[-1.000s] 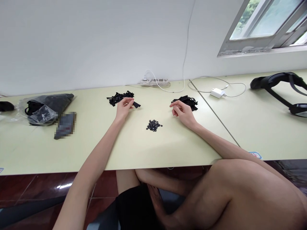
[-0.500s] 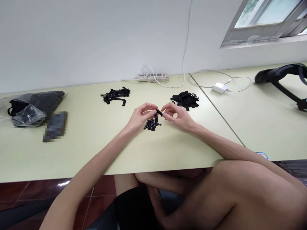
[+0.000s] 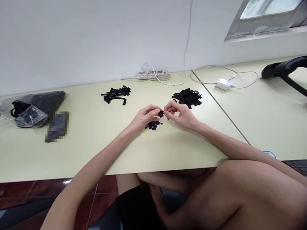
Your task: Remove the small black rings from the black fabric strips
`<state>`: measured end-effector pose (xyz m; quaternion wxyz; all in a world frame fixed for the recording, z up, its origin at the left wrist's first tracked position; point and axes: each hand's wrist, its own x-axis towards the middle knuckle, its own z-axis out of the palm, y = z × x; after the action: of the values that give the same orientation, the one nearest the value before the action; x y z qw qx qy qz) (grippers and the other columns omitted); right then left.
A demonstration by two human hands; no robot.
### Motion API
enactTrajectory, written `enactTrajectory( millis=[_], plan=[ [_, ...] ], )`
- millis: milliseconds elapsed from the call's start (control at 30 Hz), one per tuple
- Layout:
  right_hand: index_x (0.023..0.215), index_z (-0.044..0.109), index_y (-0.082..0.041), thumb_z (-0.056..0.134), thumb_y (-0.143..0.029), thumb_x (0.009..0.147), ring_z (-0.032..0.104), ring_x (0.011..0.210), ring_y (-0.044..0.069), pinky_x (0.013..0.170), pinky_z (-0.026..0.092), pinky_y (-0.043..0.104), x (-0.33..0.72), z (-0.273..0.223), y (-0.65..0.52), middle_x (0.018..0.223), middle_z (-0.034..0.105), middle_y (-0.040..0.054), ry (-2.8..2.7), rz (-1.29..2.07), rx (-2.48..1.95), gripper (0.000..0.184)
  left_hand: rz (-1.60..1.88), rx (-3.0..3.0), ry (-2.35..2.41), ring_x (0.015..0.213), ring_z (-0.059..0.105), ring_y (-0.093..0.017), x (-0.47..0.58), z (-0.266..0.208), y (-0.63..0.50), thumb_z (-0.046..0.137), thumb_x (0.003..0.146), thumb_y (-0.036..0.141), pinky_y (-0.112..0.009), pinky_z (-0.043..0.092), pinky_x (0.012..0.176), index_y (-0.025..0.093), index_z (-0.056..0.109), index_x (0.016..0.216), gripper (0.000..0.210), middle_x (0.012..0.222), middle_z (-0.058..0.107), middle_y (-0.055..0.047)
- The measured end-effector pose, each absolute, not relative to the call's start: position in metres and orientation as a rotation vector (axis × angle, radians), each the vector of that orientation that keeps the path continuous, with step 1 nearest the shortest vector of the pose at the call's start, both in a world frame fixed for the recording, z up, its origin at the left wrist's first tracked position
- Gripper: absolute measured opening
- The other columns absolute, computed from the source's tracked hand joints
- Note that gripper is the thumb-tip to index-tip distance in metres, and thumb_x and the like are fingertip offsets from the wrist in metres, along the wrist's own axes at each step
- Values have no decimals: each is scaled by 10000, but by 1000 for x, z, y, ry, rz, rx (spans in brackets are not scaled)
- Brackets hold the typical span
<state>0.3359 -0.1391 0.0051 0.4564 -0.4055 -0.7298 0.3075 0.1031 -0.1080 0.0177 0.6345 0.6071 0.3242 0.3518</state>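
Between my two hands is a short black fabric strip (image 3: 161, 113), bunched or folded. My left hand (image 3: 146, 116) pinches its left side between thumb and fingers. At its right side, the thumb and fingertips of my right hand (image 3: 178, 113) are closed on it as well. Just below them lies a small heap of round black buttons (image 3: 153, 125), partly behind my left hand. One pile of black strips (image 3: 188, 97) lies beyond my right hand, and another pile of black pieces (image 3: 116, 94) lies further left.
A clear plastic bag (image 3: 31, 110) with black material lies at the left, beside a blurred dark object (image 3: 57, 126). Along the wall sits a power strip (image 3: 153, 74) with cables. A white charger (image 3: 224, 84) and a black frame-like object (image 3: 285, 72) are at the right.
The strip's hanging end has been gathered up, so it looks shorter and more folded. My hands have come closer together around it. The camera view has shifted slightly.
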Motion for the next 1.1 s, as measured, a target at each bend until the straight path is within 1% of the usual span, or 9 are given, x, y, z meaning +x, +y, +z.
enactTrajectory(
  millis=[167, 333, 467, 567, 667, 800, 933, 1033, 1100],
  plan=[
    [972, 666, -265, 668, -341, 1057, 603, 679, 162, 661, 470, 331, 335, 5, -142, 784, 704, -9, -1903, 741, -933, 114, 725, 1521, 772, 1001, 766, -233, 101, 17, -110, 916, 892, 516, -426, 600, 1016, 227, 730, 1022, 368, 1071, 788, -52],
    [948, 608, -263, 640, -301, 1053, 546, 654, 153, 655, 441, 324, 337, 7, -141, 726, 648, -28, -1865, 719, -983, 116, 763, 1561, 780, 1029, 782, -243, 99, 18, -106, 914, 875, 464, -422, 592, 1021, 220, 735, 1045, 347, 1095, 798, -61],
    [964, 591, -256, 623, -317, 1074, 562, 665, 151, 671, 450, 330, 339, 5, -139, 740, 631, -28, -1850, 684, -941, 130, 722, 1565, 826, 1020, 767, -242, 99, 22, -108, 929, 877, 521, -396, 583, 981, 201, 783, 1100, 416, 1080, 799, -72],
    [966, 588, -253, 627, -309, 1071, 573, 673, 151, 684, 460, 335, 339, 4, -137, 758, 637, -24, -1852, 678, -940, 125, 685, 1593, 828, 955, 747, -227, 99, 25, -112, 898, 906, 576, -368, 580, 914, 191, 798, 1050, 423, 1009, 787, -65],
    [956, 592, -253, 633, -301, 1062, 556, 672, 151, 669, 445, 332, 339, 3, -138, 753, 636, -24, -1867, 675, -953, 124, 686, 1599, 810, 878, 718, -194, 101, 26, -114, 898, 906, 591, -344, 584, 859, 192, 786, 1035, 434, 1004, 774, -54],
    [948, 592, -251, 629, -290, 1054, 530, 661, 147, 652, 425, 326, 338, 3, -138, 747, 624, -29, -1871, 669, -966, 118, 719, 1551, 781, 918, 716, -197, 102, 26, -114, 847, 946, 646, -344, 607, 886, 179, 779, 1000, 476, 1001, 761, -68],
    [930, 576, -251, 620, -254, 1036, 518, 666, 147, 668, 431, 330, 338, 2, -137, 748, 608, -31, -1853, 653, -998, 114, 704, 1554, 755, 872, 703, -177, 102, 26, -115, 855, 954, 633, -340, 607, 893, 172, 780, 1010, 470, 971, 767, -66],
    [951, 573, -253, 640, -262, 1034, 539, 685, 153, 682, 447, 335, 338, 1, -136, 800, 614, -22, -1845, 639, -1019, 107, 711, 1572, 751, 847, 696, -173, 101, 26, -115, 866, 953, 613, -338, 605, 877, 171, 780, 1010, 453, 944, 770, -61],
    [969, 573, -255, 688, -266, 1013, 552, 734, 164, 716, 463, 342, 338, 1, -135, 876, 618, -6, -1840, 549, -1009, 124, 733, 1581, 771, 839, 697, -176, 101, 25, -115, 861, 956, 611, -342, 606, 868, 173, 774, 1000, 449, 928, 769, -60]
  ],
)
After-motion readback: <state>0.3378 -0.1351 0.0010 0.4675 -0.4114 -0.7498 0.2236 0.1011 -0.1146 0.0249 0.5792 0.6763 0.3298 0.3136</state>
